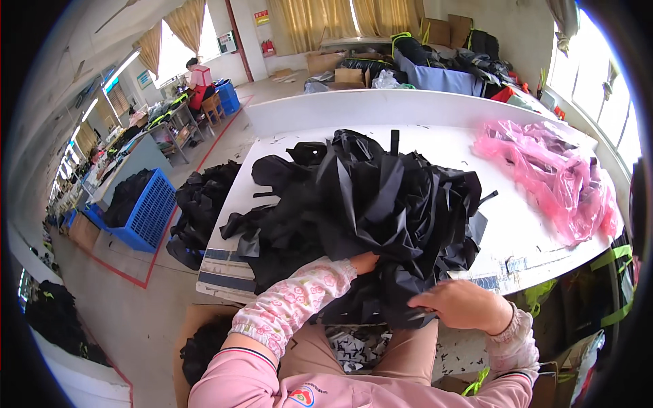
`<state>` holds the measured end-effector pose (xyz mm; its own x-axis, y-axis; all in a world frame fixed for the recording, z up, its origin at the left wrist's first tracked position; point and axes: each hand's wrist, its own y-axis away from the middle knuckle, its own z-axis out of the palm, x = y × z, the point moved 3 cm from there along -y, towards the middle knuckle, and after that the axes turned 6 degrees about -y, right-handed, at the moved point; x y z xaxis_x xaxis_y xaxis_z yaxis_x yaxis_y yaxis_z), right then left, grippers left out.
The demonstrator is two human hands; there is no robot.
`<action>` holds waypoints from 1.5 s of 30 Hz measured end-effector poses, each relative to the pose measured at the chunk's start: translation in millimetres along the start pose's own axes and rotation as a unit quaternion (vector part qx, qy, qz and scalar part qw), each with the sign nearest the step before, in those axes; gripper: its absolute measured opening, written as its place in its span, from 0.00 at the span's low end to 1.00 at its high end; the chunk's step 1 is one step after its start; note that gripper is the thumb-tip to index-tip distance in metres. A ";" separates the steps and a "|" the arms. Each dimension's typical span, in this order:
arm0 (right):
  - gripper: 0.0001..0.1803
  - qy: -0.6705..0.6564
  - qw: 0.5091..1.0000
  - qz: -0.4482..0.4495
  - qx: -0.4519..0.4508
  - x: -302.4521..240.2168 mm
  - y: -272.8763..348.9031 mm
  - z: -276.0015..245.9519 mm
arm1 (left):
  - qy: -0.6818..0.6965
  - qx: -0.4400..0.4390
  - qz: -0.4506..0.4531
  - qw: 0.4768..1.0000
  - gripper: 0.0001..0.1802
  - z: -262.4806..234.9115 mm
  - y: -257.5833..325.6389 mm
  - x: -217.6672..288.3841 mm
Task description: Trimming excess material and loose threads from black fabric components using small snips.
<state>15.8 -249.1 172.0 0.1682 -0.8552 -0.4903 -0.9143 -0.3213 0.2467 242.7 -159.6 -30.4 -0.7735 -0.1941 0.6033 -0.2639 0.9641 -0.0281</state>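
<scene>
A big tangled heap of black fabric pieces and straps (367, 204) lies on a white table (524, 224). My left hand (364, 262) is pushed under the near side of the heap, its fingers hidden in the cloth. At the front edge of the pile, where it hangs over the table, my right hand (462, 304) lies on the black fabric with its fingers curled into it. Both forearms wear pink flowered sleeve covers.
A crumpled pink plastic bag (558, 177) lies at the table's right. More black fabric (197, 207) hangs off the left side, next to a blue crate (146, 214) on the floor. A cardboard box (197, 347) stands below my left arm. A person sits far back left.
</scene>
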 end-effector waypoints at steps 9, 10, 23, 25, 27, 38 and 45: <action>0.21 -0.021 0.899 -0.018 0.436 118.6 -204.9 -35.8 | 0.132 0.004 0.144 0.981 0.36 12.3 -6.5 9.5; 0.20 0.001 0.889 -0.011 0.457 161.7 -206.3 -25.0 | -0.040 -0.022 0.147 0.988 0.35 8.9 0.8 14.5; 0.11 -0.483 0.706 -0.048 0.515 193.5 -189.4 -22.6 | -0.435 0.047 -0.081 0.896 0.35 -63.7 -6.9 -64.5; 0.10 -0.518 0.654 -0.041 0.551 168.4 -190.4 -42.8 | -0.318 0.074 -0.069 0.943 0.32 -50.8 0.3 -82.6; 0.09 -0.422 0.666 -0.080 0.609 136.7 -200.3 -73.9 | -0.304 0.041 -0.049 0.950 0.33 -52.4 0.9 -79.1; 0.08 -0.438 0.618 -0.074 0.649 174.3 -291.1 -1.0 | 0.222 -0.284 0.250 0.899 0.21 -284.9 -17.9 26.9; 0.09 -0.444 0.625 -0.116 0.631 159.7 -280.4 -1.4 | -0.114 0.190 -0.253 0.942 0.56 -293.3 -177.8 -249.4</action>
<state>299.5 -296.1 25.8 0.5912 -0.1013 -0.8001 -0.5601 0.6622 -0.4978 651.5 -229.5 57.9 -0.5858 -0.6865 0.4309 -0.7853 0.6122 -0.0923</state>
